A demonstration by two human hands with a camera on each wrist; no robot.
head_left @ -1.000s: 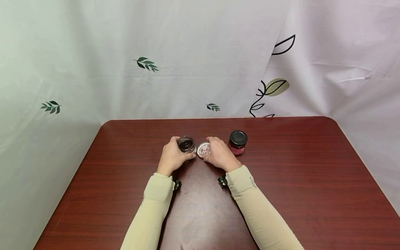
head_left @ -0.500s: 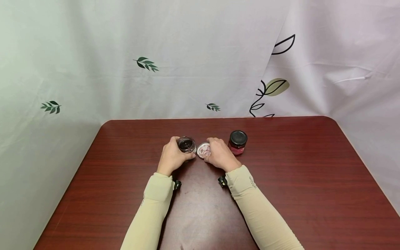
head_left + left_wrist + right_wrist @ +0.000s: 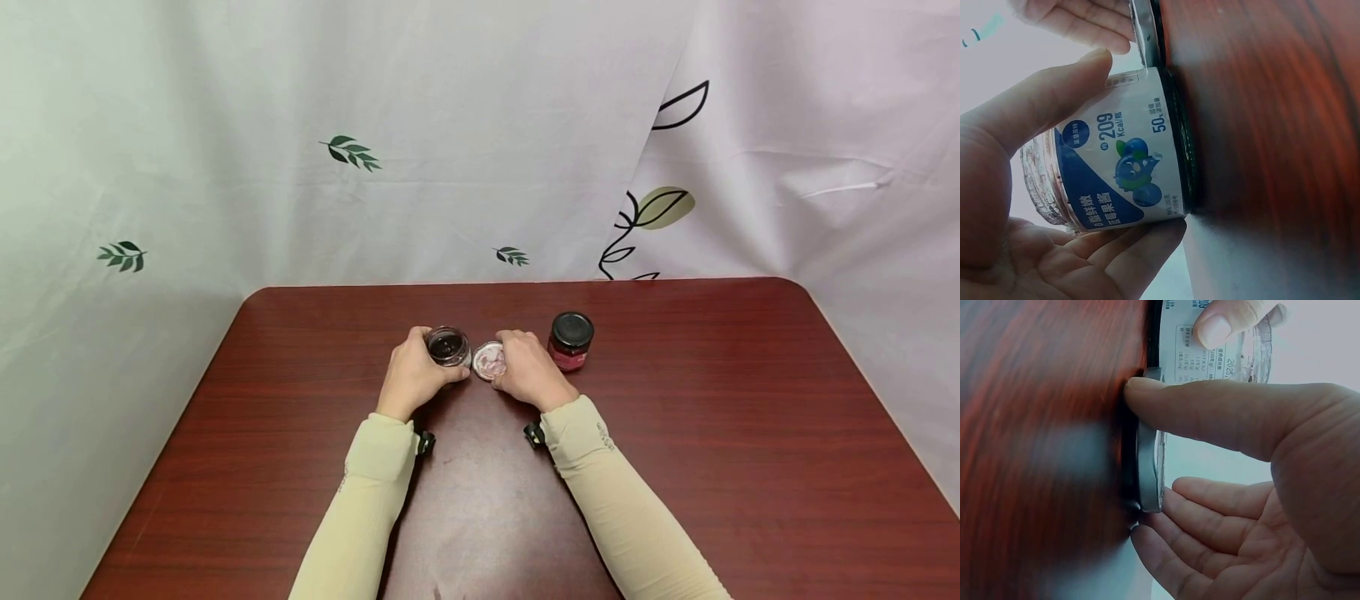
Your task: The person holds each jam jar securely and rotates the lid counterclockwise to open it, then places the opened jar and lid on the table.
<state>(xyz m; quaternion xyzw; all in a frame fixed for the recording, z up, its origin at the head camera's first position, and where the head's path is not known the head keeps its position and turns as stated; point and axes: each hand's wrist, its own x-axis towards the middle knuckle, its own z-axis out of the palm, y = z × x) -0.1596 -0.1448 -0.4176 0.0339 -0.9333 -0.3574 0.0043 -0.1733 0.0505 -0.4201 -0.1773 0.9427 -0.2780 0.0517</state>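
An uncapped glass jam jar [image 3: 448, 347] with dark contents stands upright on the table. Its white and blue label [image 3: 1124, 156] shows blueberries in the left wrist view. Around the jar curls my left hand [image 3: 410, 375], thumb on the near side and fingers on the far side. Just right of the jar, a round lid [image 3: 489, 361] lies with its smeared whitish inside facing up. My right hand [image 3: 531, 370] grips this lid by its edge, the thumb [image 3: 1210, 412] against its rim in the right wrist view. Lid and jar sit almost side by side.
A second jar [image 3: 571, 342] with a black lid and red label stands right of my right hand. The dark red wooden table [image 3: 697, 433] reaches back to a white curtain [image 3: 450, 108] with leaf prints.
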